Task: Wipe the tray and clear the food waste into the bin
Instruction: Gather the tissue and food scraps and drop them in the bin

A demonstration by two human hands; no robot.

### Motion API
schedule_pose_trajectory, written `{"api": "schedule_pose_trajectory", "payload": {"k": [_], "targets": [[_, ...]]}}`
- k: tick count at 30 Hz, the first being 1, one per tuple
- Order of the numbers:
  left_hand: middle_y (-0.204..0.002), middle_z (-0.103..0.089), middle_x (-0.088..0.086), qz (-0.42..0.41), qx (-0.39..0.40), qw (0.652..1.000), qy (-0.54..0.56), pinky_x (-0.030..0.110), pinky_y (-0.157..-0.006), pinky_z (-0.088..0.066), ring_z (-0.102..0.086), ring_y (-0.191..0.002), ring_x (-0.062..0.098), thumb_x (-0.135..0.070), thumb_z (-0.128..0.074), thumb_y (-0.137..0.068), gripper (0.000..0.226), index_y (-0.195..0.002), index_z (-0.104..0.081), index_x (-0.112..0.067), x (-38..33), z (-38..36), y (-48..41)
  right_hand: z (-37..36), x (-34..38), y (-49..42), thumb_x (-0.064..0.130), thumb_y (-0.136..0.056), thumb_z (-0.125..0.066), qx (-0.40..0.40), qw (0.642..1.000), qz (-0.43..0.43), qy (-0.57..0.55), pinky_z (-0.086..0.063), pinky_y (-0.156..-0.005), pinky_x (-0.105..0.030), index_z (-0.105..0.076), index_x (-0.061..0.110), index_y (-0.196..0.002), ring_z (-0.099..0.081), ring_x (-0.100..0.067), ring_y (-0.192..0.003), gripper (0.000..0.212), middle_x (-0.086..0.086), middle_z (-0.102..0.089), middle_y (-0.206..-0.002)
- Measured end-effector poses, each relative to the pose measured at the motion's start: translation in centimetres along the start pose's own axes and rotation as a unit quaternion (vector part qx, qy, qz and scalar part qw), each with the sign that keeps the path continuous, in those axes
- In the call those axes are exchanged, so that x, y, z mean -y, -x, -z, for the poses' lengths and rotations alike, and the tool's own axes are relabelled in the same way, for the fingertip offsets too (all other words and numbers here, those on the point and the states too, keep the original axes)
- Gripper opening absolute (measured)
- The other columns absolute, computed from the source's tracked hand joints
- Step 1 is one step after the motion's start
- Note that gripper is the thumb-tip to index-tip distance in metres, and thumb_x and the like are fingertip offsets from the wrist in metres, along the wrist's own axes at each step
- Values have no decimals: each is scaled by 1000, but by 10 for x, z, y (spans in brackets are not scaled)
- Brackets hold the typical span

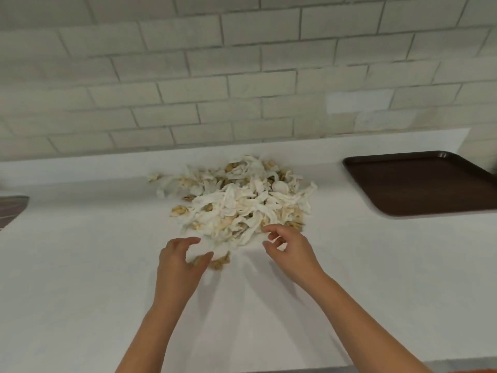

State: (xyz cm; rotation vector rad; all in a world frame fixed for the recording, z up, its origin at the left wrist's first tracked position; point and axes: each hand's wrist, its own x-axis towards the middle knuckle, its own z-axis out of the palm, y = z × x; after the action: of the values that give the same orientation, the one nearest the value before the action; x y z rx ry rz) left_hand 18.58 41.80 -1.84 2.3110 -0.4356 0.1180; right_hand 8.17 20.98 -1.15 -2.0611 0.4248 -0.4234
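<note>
Left hand (177,262), right hand (293,251), loosely curled, beside flaky, shredded food waste (242,200).

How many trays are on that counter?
1. The brown tray sits at the counter's far right, partly out of frame. A cut-off object at the left edge might be another.

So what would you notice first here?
The big messy pile of pale scraps in the middle of the white counter. The left hand and right hand reach for its near edge. A dark brown tray sits off to the right.
</note>
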Motion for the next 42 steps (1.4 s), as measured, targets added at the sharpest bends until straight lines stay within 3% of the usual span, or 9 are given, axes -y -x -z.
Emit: {"api": "schedule_pose_trajectory", "payload": {"k": [5, 10, 14, 18, 23, 26, 36, 39, 42], "targets": [[-139, -41, 3, -35, 120, 992, -25, 36, -104, -34, -38, -128, 24, -51, -77, -67, 80, -135, -45, -23, 28, -9, -43, -41, 20, -62, 34, -89, -61, -21, 978, 70, 195, -37, -92, -23, -57, 27, -127, -44, -15, -119, 38, 4, -46, -126], [-141, -38, 5, -66, 77, 994, 38, 35, -105, -32, -35, -131, 21, -53, -69, -75, 75, -137, -41, -23, 13, -20, -99, -55, 21, -112, 64, -75, -62, 96, 912, -74, 391, -20, -112, -52, -20, 32, -148, -14, -32, -142, 90, -9, -14, -154], [-146, -37, 9, -86, 137, 986, -42, 43, -110, -30, -31, -135, 27, -61, -62, -77, 79, -142, -34, -25, -6, -42, -157, -58, 8, -122, 31, -86, -61, 79, 900, -98, 417, -41, -95, -38, -47, 26, -135, -42, -28, -123, 51, -9, -45, -130], [-138, -49, 6, -105, 217, 958, -157, 49, -110, -26, -41, -130, 27, -55, -57, -84, 63, -141, -38, -33, -9, -66, -180, -47, 4, -120, -1, -85, -52, 33, 939, -113, 322, -42, -93, -26, -60, 18, -125, -53, -23, -117, 46, -6, -57, -126], [-113, -65, 10, -122, 154, 980, -26, 33, -86, -47, -61, -101, 28, -22, -55, -93, 25, -114, -66, -15, -12, -63, -190, -20, 15, -118, -2, -82, -60, -104, 982, -144, 62, -41, -72, -8, -67, 10, -116, -62, -14, -99, 37, -3, -65, -118], [-95, -66, 9, -113, 115, 983, 90, 29, -70, -44, -60, -82, 24, -18, -54, -93, 18, -102, -68, -11, -21, -48, -196, -5, 31, -114, -1, -80, -62, -164, 974, -135, -76, -45, -57, -9, -69, 10, -109, -63, -10, -80, 32, -3, -69, -105], [-113, -60, 6, -91, 58, 954, 281, 7, -69, -46, -60, -88, 9, 11, -36, -87, 42, -105, -67, -12, -63, -4, -202, 23, 77, -75, -10, -90, -38, -162, 913, -110, -359, -51, -54, -21, -70, 19, -100, -66, -7, -69, 44, 0, -67, -87], [-92, -64, 7, -39, 52, 941, 332, 16, -61, -45, -58, -72, 10, 7, -38, -82, 37, -74, -67, -15, -70, 13, -198, 13, 70, -62, 1, -96, -41, -144, 897, -140, -394, -49, -51, -17, -69, 17, -98, -66, -1, -62, 33, 7, -68, -78], [-62, -46, 2, 0, 51, 940, 338, 21, -52, -34, -42, -51, 8, -1, -39, -85, 29, -58, -42, -11, -70, 25, -189, -14, 51, -51, 5, -92, -47, -135, 930, -171, -296, -50, -68, -20, -70, 28, -92, -67, -5, -88, 33, 12, -71, -91]]}}
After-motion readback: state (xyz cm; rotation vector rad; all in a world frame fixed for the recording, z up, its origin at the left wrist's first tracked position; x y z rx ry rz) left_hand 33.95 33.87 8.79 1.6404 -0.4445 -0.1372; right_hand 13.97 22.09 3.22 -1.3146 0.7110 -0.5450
